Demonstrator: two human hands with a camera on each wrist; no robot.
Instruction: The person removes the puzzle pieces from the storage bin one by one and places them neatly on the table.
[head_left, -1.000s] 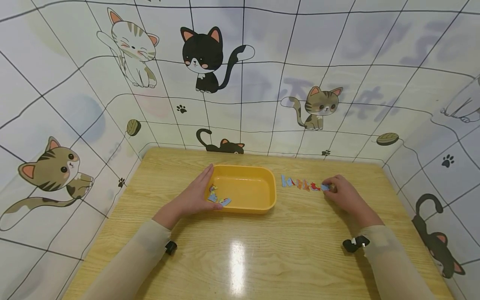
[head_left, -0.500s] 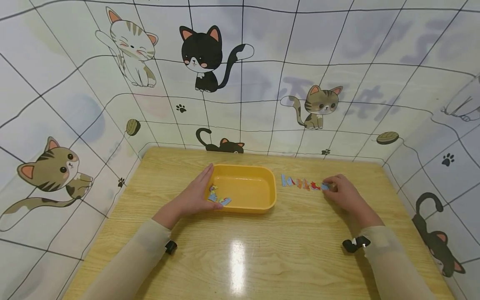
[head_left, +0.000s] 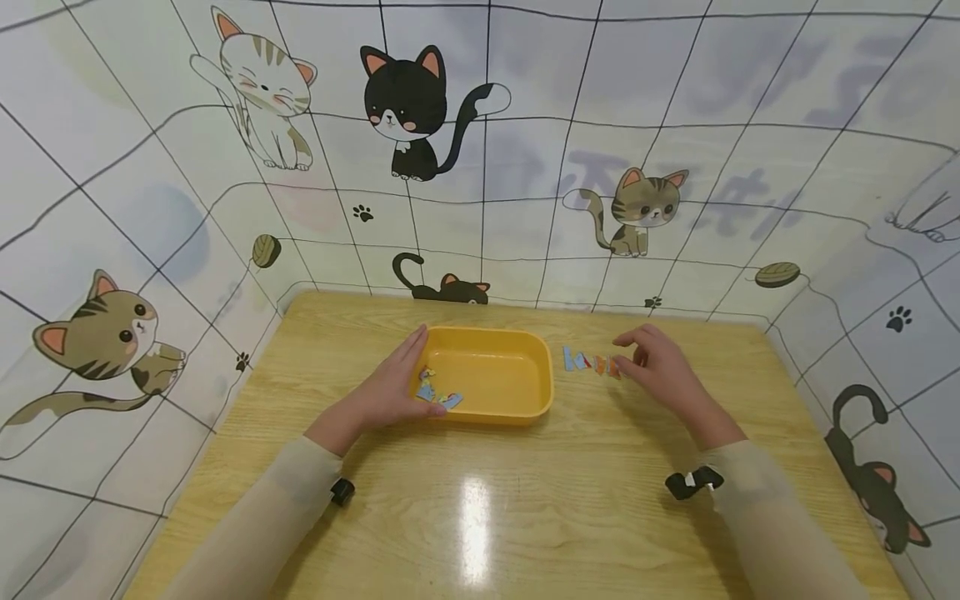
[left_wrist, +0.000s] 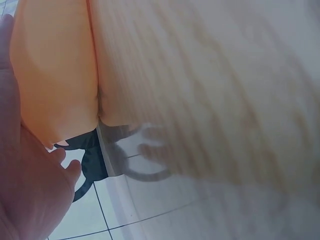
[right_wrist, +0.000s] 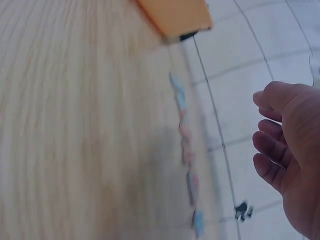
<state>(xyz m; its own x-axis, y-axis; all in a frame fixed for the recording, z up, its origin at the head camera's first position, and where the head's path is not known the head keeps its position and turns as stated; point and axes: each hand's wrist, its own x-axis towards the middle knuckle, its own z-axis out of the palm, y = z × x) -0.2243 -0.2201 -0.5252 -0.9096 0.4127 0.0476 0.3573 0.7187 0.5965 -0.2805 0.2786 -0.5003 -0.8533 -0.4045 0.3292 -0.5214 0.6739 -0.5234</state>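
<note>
My left hand grips the left end of a yellow plastic tray, with the thumb at the near corner and the fingers along the end. A few small blue and yellow puzzle pieces lie inside the tray by that hand. To the right of the tray, on the table, runs a row of flat, irregular puzzle pieces in blue, red and orange. Over the row's right part hovers my right hand, its fingers loosely bent and nothing held. The right wrist view shows the whole row, blurred, below the hand.
A wooden table carries everything and meets a wall covering printed with cats at the back and sides. Dark wrist-worn devices sit at both cuffs.
My right hand has let go of the blue piece at the row's right end, lifted and moved left over the row. The left hand and the tray stay put.
</note>
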